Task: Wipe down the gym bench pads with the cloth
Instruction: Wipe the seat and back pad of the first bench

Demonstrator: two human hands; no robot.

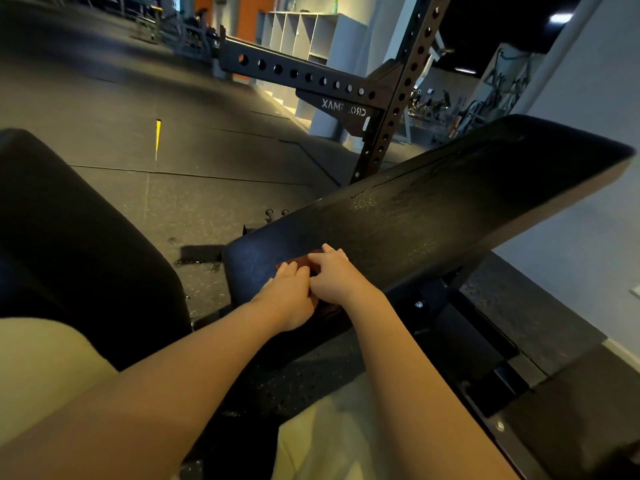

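A long black back pad [433, 216] slants up to the right across the middle of the view. A second black pad [69, 244] fills the left side. A small reddish-brown cloth [304, 263] lies on the lower end of the back pad, mostly hidden under my hands. My left hand [287, 299] lies flat on the cloth with its fingers pressing down. My right hand [336, 275] sits beside it, touching it, with fingertips curled onto the cloth's upper edge. The pad surface above the hands shows damp streaks.
A black perforated rack upright [394, 109] and its horizontal arm [298, 76] stand behind the pad. Dark rubber floor [194, 174] spreads to the left. The bench's steel frame [460, 327] runs under the pad. A grey wall [581, 258] is at right. My light trousers [38, 368] show below.
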